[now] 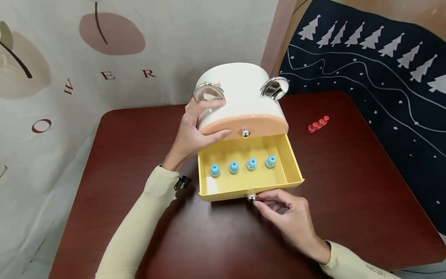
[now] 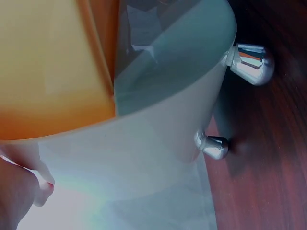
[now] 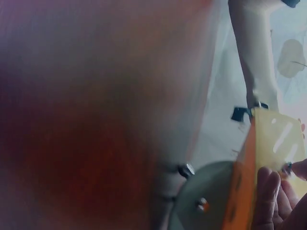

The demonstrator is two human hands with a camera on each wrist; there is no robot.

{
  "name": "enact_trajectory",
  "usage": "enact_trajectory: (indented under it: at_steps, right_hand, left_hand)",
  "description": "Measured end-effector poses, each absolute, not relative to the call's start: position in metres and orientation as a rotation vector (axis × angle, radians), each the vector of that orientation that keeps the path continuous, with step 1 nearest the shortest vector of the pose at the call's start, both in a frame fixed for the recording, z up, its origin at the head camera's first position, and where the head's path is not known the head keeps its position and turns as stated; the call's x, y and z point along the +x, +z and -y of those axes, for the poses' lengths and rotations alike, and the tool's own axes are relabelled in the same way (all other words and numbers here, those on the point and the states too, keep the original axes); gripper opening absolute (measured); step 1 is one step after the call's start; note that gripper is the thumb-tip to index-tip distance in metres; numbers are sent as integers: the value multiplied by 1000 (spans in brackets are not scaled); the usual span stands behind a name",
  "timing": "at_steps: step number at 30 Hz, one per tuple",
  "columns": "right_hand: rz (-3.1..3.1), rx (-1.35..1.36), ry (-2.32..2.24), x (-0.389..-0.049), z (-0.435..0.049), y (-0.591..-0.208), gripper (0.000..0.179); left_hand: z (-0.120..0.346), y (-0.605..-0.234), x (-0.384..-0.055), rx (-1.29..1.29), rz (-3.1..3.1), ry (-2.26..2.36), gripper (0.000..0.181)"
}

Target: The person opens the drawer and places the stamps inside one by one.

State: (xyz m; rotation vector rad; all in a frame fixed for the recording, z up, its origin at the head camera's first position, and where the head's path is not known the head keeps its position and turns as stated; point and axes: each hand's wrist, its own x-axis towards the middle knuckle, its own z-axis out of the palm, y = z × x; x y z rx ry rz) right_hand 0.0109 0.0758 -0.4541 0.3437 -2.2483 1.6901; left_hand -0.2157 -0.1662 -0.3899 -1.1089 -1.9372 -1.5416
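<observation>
A white storage box [image 1: 237,83] with a peach upper drawer [image 1: 265,126] and two silver ring ears stands on the table. Its yellow lower drawer [image 1: 258,179] is pulled out, and several light-blue stepped pegs [image 1: 234,167] stand in a row inside. My left hand [image 1: 195,128] holds the box's left side, index finger on the white top and thumb across the peach front. In the left wrist view, fingertips [image 2: 43,191] touch the white shell. My right hand [image 1: 292,217] pinches the silver knob [image 1: 251,197] of the yellow drawer between thumb and fingers.
Several red stepped pegs [image 1: 318,124] lie in a line on the dark red table [image 1: 348,186], right of the box. Behind hangs a pale printed cloth [image 1: 167,35]; a navy cloth with trees [image 1: 348,66] hangs at the right. Silver feet [image 2: 252,64] show under the box.
</observation>
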Motion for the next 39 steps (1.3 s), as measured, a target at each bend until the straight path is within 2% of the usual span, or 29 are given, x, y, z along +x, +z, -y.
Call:
enact_trajectory:
  at_steps: [6,11,15,22,31,35,39]
  right_hand:
    - [2134,276,1743,20,-59,-464,31]
    - [2061,191,1794,13,-48,-464,29]
    - [2061,113,1868,0,-38,-464,23]
    - [2028,18,2007,-33,-17,-465,17]
    - [2028,61,2025,-84,-10,-463,16]
    - [2014,87,2057,-96,-7,-464,16]
    - [2015,107,2070,-103,1,-464,16]
  left_hand:
    - [161,-396,-214,-1076,1915,-1658,59]
    - [163,-391,-216,-1080,1880,-1730,53]
    - [171,-390,-211,-1049,1887,-1740,53]
    - [187,-374,-183,-944,1905,-1914,44]
    - [193,-366,-184,-959,1866,-1863,40]
    - [201,-378,-190,-935,1883,-1818,43]
    - [213,-390,-195,-926,1901,-1736,57]
